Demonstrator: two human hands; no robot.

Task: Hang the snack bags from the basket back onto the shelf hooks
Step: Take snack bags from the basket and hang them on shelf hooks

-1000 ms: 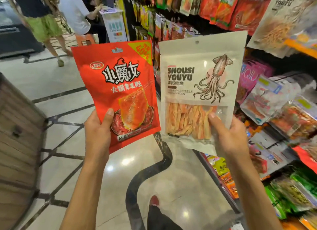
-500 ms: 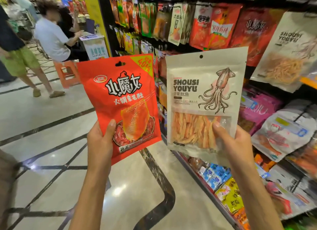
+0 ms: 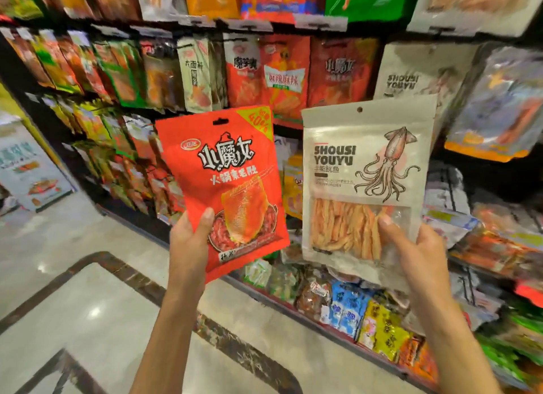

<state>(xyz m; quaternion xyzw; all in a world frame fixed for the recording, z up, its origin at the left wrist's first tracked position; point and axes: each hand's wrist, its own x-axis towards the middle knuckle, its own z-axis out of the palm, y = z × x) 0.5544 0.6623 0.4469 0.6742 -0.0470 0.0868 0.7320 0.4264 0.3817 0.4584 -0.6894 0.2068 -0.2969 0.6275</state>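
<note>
The shelf (image 3: pixel 499 182) fills the view beyond both grips, its rows crowded with hanging packets. The pale glossy floor (image 3: pixel 88 305) with dark inlaid bands lies below the left grip and both forearms. A standing poster (image 3: pixel 26 170) is well out to the left of the left grip.

Straight above the right grip hangs a row of white squid bags (image 3: pixel 411 76). Just left of those hang red packets (image 3: pixel 340 70) printed like the one in the left grip. Low blue and yellow packets (image 3: pixel 346 308) sit between and below the two wrists.

The red snack bag (image 3: pixel 223 170) stands upright in the left grip (image 3: pixel 188 241), which holds its lower left corner with the thumb (image 3: pixel 205 220) on the front. The white squid bag (image 3: pixel 364 170) is upright in the right grip (image 3: pixel 420 255), pinched at its lower right, with the thumb tip (image 3: pixel 388 226) on the clear window. The two bags are side by side and apart, in front of the shelf and touching no hook; they hide the middle rows behind them.

The red bag's hang slot (image 3: pixel 220 121) and the white bag's round hole (image 3: pixel 359 109) are both free, at the top edges.
</note>
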